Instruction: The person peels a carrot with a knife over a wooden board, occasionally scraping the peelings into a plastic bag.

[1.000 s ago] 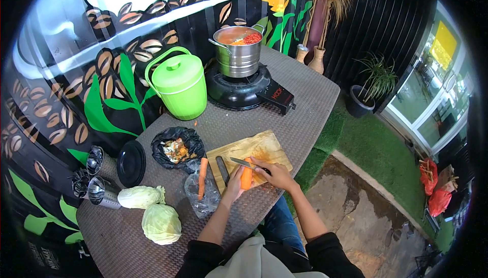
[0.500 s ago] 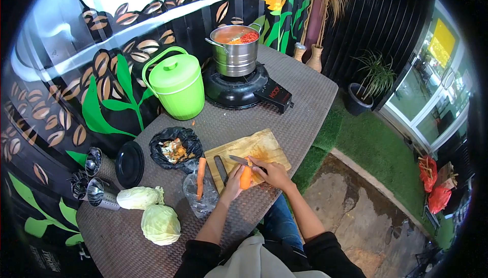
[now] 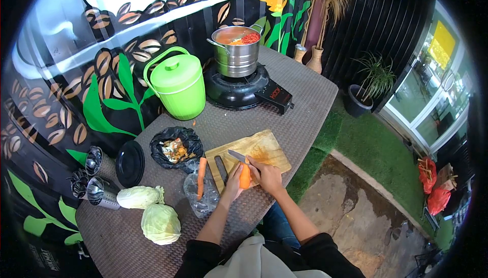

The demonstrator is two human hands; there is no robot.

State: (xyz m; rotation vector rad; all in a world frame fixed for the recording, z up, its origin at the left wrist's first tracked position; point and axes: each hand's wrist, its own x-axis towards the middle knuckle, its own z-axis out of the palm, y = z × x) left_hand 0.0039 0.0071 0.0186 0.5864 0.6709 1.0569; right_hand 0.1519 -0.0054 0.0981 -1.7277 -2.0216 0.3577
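Note:
Over the near side of the wooden cutting board, my left hand is closed around a thick orange carrot. My right hand grips a knife; its blade points up and left, across the carrot's far end. The knife's handle is hidden by my fingers. Just left of the board, another carrot lies on a clear plastic bag. A black bag beyond it holds peelings and scraps.
A steel pot with red and orange food stands on a black stove, beside a green lidded bucket. Two cabbages, one long and one round, lie at left near metal utensil holders and a black lid.
My right hand has shifted slightly left and up, and the knife blade has swung to a steeper angle. My left hand still holds the carrot in nearly the same place.

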